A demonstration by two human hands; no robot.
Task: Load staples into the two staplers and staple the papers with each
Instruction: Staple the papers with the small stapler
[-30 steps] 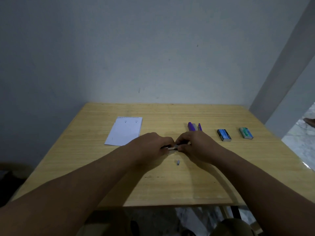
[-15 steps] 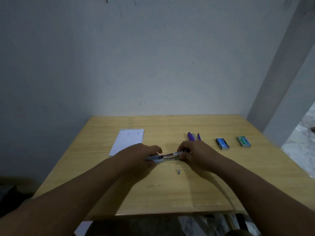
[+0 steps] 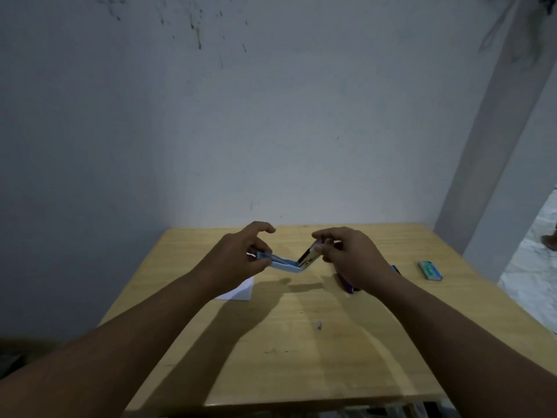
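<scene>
Both hands hold a light blue stapler [image 3: 286, 264] in the air above the wooden table [image 3: 301, 357]. It is folded open into a V. My left hand [image 3: 241, 257] grips the blue half. My right hand [image 3: 346, 254] pinches the metal half, which tilts up to the right. A white stack of papers [image 3: 241, 291] lies under my left wrist, mostly hidden. A purple stapler [image 3: 348, 286] lies under my right hand, only its end showing. A small grey bit [image 3: 319, 325], perhaps staples, lies on the table in front.
A green staple box [image 3: 430, 270] lies at the right of the table. The corner of a dark blue box [image 3: 396, 269] peeks out beside my right wrist. A wall stands close behind the table, a pillar at the right.
Both hands have risen from the table with the blue stapler and pulled it open into a V. The camera has tilted upward.
</scene>
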